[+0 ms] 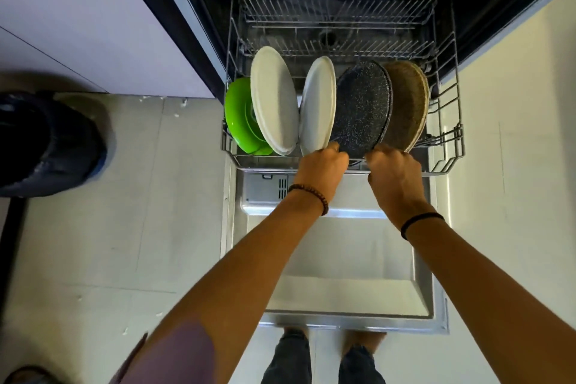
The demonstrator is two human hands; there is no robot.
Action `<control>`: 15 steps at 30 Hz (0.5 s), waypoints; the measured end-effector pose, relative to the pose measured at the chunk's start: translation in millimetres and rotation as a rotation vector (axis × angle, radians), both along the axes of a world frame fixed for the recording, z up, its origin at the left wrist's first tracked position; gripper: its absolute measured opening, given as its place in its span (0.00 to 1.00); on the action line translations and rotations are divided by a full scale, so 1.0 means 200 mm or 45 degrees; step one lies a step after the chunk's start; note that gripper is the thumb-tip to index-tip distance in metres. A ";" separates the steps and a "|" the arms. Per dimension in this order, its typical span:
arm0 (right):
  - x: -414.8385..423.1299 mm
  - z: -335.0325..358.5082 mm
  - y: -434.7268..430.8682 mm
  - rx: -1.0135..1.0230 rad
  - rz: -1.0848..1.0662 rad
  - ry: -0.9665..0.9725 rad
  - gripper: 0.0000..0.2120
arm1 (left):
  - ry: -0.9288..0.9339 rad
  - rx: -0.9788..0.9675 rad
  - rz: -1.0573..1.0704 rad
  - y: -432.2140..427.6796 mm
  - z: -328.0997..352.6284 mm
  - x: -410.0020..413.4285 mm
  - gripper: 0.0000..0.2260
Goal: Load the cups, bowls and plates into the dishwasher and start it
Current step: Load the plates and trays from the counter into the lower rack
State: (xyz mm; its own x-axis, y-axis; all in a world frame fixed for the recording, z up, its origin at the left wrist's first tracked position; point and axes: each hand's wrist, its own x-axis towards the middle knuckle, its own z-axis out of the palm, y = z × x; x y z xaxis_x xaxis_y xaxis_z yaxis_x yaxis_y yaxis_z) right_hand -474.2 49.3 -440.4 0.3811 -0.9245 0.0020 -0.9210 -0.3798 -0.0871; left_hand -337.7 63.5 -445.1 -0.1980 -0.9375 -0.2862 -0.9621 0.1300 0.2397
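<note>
with left hand (322,162) and right hand (393,173), gripping the near edge of the dark plate (363,109) in curled fingers, seating it upright in the rack (458,140) between a white plate (318,106) and the brown plate (410,103). already carrying a second white plate (274,100) and green dish (240,115) at left. not yet showing cups; leaving door (343,259) open and start undone.

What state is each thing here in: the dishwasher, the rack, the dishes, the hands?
Dishwasher door: open, lying flat.
Lower rack: pulled out over the door.
Green dish: on edge, far left.
Left white plate: on edge, leaning.
Right white plate: on edge.
Speckled plate: on edge, held.
Brown plate: on edge, far right.
Left hand: grips speckled plate's lower edge.
Right hand: likewise.
</note>
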 end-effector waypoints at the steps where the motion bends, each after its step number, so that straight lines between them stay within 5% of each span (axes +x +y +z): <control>1: 0.00 -0.01 -0.03 -0.014 0.003 0.019 0.08 | 0.001 -0.008 -0.001 -0.04 0.01 0.01 0.08; 13: 0.07 -0.05 -0.43 -0.154 0.197 0.208 0.10 | -0.075 -0.173 -0.011 -0.44 -0.01 0.06 0.01; 15: 0.09 -0.05 -0.48 -0.132 0.184 0.208 0.12 | -0.119 -0.208 -0.074 -0.50 -0.03 0.10 0.09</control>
State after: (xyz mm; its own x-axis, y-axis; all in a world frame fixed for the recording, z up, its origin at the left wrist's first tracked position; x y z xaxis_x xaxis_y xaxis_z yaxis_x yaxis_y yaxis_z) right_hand -457.0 -47.2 -450.1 0.5127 -0.8583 0.0217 -0.8549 -0.5081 0.1052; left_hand -318.4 -36.3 -450.8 -0.2331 -0.9607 -0.1510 -0.9688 0.2161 0.1210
